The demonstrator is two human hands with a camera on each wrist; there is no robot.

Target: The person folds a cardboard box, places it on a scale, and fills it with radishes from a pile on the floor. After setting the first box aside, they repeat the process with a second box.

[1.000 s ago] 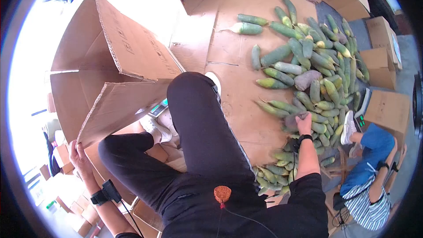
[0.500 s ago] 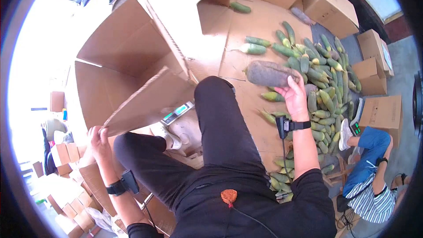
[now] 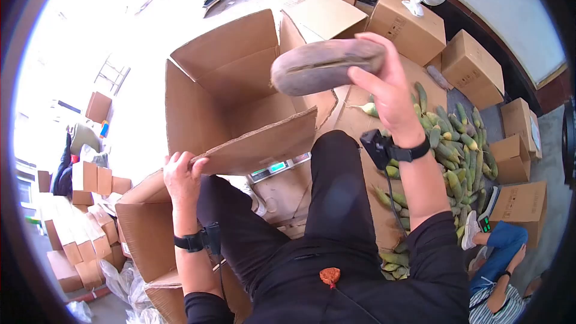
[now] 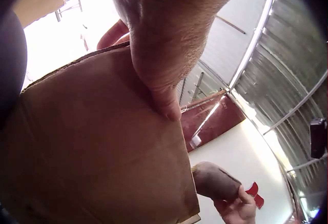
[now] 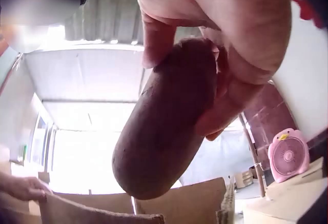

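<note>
Purple radish in right hand, left hand apart.

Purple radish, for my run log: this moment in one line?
right hand: grips purple radish | left hand: pinches carton flap | carton: open | green radishes: heaped

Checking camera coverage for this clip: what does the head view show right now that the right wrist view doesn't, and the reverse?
Only head: the pile of green vegetables, the lit green display and another person in blue trousers.

Only right wrist: ribbed metal roofing overhead.

Both: the right hand holding a dark vegetable, the left hand at the edge of an open box, and a pink fan.
</note>
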